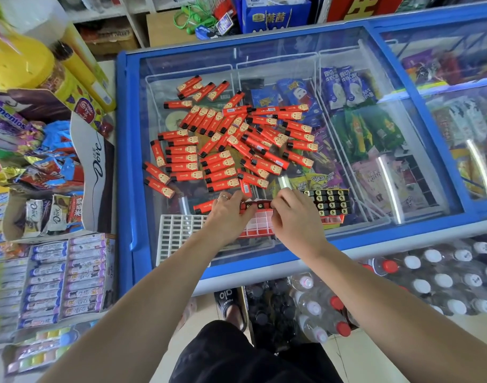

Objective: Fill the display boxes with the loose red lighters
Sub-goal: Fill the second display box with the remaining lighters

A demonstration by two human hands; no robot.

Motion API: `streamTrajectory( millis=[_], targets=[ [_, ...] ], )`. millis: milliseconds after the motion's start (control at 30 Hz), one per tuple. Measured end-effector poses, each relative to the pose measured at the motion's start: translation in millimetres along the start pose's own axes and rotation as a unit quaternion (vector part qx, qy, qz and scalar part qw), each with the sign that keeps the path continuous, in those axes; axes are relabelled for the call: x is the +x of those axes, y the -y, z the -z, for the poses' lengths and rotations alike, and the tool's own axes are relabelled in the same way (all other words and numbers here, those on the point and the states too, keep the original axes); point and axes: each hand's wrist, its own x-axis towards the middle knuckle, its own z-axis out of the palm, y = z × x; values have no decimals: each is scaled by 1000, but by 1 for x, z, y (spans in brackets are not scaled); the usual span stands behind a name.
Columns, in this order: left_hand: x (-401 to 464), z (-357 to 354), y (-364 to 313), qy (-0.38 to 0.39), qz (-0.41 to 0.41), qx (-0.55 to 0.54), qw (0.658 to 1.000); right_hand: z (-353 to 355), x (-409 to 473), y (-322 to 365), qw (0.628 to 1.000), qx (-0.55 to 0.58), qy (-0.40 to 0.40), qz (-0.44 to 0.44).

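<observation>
A heap of loose red plastic lighters [237, 139] lies on the glass lid of a blue-framed chest freezer [264, 266], with wrapped ice creams showing beneath. An empty white grid insert [179, 233] sits left of the red cardboard display box [257, 225]; a filled box of black-capped lighters [330, 201] stands just right. Both wrists cover much of the red box. The left hand [227, 214] and right hand [295, 214] pinch a short row of lighters [255, 205] at its far edge.
</observation>
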Motion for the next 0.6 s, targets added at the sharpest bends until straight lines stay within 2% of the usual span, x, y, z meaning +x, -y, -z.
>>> streamTrajectory(
  millis=[133, 233, 367, 500, 600],
  targets=[
    [-4, 21, 9, -50, -57, 51, 996, 7, 16, 6, 999, 43, -10, -29],
    [3, 41, 31, -89, -41, 90, 991, 7, 42, 11, 994, 81, -2, -76],
    [14, 56, 50, -41, -10, 210, 977, -2, 86, 16, 980, 93, 109, -139],
    [26, 53, 49, -7, -32, 285, 958, -14, 115, 21, 961, 25, 224, -158],
    [37, 51, 46, -5, -47, 325, 944, -21, 126, 26, 950, -32, 261, -168]
  ],
)
